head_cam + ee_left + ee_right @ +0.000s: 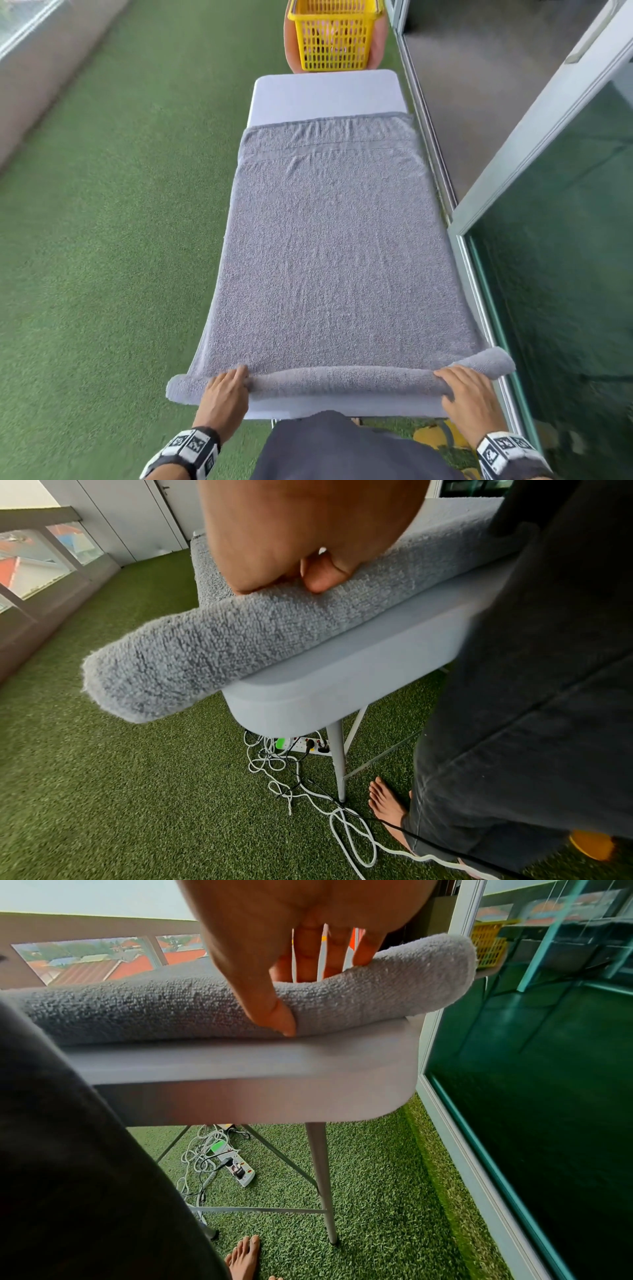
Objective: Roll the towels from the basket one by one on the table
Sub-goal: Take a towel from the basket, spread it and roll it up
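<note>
Lying along the table (325,90), the grey towel (329,246) has its near end rolled; left hand (227,389) and right hand (467,390) each grasp that roll; yellow basket (334,32) stands beyond

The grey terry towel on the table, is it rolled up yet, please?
Barely started: the grey terry towel is rolled only at its near edge, where both hands hold it; the rest lies spread flat.

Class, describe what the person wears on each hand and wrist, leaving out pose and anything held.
Both hands, the left hand and the right hand, are bare: no gloves or rings visible. Each wrist carries a dark band with white panels printed with black square-pattern markers. No sleeves reach the wrists.
</note>
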The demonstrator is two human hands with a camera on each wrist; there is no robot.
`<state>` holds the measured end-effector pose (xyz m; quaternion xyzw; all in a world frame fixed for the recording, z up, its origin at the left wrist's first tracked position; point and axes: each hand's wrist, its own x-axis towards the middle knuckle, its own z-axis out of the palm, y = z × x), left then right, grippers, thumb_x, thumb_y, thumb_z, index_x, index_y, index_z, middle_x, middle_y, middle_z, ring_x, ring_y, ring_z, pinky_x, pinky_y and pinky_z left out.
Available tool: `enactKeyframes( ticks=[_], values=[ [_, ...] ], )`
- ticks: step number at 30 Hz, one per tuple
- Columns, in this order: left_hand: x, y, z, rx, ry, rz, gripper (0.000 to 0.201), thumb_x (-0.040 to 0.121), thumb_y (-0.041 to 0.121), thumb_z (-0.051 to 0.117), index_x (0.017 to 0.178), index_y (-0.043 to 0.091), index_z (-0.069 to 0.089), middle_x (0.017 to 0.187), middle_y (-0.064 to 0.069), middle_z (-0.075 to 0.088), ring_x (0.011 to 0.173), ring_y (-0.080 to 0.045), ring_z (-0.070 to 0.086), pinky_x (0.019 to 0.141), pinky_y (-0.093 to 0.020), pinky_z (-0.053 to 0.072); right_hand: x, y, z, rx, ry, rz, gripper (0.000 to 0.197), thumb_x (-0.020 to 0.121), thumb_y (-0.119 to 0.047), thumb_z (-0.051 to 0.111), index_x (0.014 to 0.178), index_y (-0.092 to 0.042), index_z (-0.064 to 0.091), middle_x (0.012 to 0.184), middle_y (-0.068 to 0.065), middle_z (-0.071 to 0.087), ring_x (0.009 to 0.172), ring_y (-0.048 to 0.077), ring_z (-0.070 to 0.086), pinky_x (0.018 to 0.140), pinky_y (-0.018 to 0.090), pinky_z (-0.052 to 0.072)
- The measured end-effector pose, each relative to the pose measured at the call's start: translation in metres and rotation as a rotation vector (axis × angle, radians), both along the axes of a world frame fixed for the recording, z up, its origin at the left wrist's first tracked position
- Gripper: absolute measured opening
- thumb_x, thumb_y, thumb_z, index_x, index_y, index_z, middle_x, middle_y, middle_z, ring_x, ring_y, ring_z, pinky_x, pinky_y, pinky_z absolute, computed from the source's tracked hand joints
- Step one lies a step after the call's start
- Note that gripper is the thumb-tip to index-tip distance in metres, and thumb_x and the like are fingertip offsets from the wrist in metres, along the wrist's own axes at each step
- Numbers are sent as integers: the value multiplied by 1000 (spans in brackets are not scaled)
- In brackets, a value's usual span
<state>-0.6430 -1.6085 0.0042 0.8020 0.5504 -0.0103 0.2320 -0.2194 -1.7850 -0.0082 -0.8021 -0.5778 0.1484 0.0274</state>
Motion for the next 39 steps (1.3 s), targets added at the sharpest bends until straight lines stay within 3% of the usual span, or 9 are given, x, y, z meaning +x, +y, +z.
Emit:
enactKeyframes(
  ticks=[6,10,13,20,25,28,31,34,39],
  values=[
    [4,10,3,186,46,16,39,64,-7,65,89,20,53,81,4,53,70,-11,37,62,-26,36,4,20,10,-81,-21,-33,34,80,-33,60,113,-32,66,115,-15,64,110,11,56,100,37,35],
    [8,14,0,212,-60,23,32,71,-10,58,81,18,46,77,4,46,68,-12,34,59,-25,32,5,17,-4,6,-63,-69,53,95,-37,29,140,-16,48,143,1,50,131,21,48,113,40,25],
    [-1,-2,-8,201,-48,-27,30,69,4,52,93,21,48,89,2,52,80,-14,40,68,-30,44,-4,-8,-10,-46,-72,22,64,88,-46,46,144,-16,39,147,-1,40,139,20,35,117,34,6],
    [-10,0,-15,134,74,-120,53,50,0,80,96,17,60,92,2,65,85,-19,62,79,-37,55,-14,5,19,-205,-10,-51,57,44,-23,91,87,-37,57,85,-17,62,81,13,61,81,34,35],
    [3,22,-3,216,-46,-119,19,78,15,43,79,33,45,73,8,57,66,-13,52,64,-36,54,-1,34,26,-54,-35,-112,41,92,-35,36,125,-32,60,130,-14,59,120,8,52,109,37,27],
    [0,27,-15,243,42,-61,48,83,-5,38,124,10,57,124,-12,61,118,-31,56,105,-51,40,3,31,17,-50,5,-74,57,95,-48,15,146,-26,27,149,-16,24,141,6,24,119,38,13],
    [-9,12,-18,189,71,-128,57,87,24,66,136,5,46,138,-9,47,131,-27,43,109,-44,29,-4,10,10,-156,42,-27,63,91,-49,54,145,-27,32,147,-17,30,141,10,28,119,42,15],
    [-12,4,-13,37,84,-156,69,48,14,93,111,10,65,104,-5,70,96,-23,67,94,-42,49,-10,7,19,-184,22,-23,51,60,-26,85,102,-35,58,105,-13,64,102,16,63,98,43,42],
    [-1,26,-3,131,40,-106,30,85,11,43,109,14,60,105,-5,64,91,-19,52,89,-35,47,0,44,42,-170,-34,-7,20,89,-35,48,109,-38,51,116,-20,51,116,6,46,105,34,27]
  ],
)
